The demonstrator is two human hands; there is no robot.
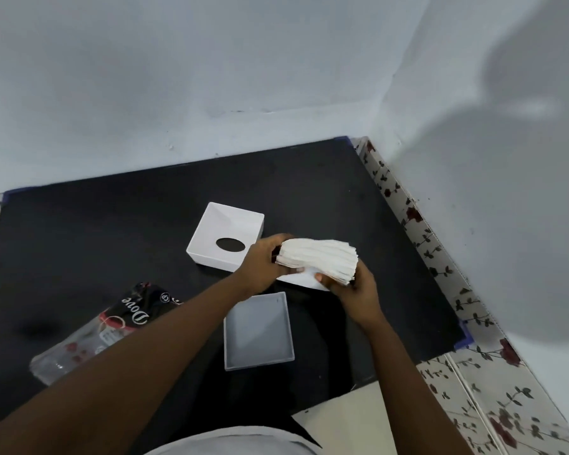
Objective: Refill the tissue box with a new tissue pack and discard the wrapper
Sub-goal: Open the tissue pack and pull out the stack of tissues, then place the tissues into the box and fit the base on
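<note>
I hold a stack of white tissues (319,259) between both hands above the black mat. My left hand (262,262) grips its left end, and my right hand (350,290) grips its right end from below. The stack fans out toward the right. Behind my left hand lies a white tissue box shell (224,224), upside down, with its oval slot (230,244) showing inside. A shallow grey-white box base (258,331) lies open-side up, nearer to me. The emptied plastic wrapper (109,326), black with red flowers, lies to the left.
The black mat (112,231) covers a surface with a floral-patterned cloth (473,382) showing at its right and near edges. Pale blue walls meet in a corner at the back right. A white flat piece (304,279) shows under the tissue stack.
</note>
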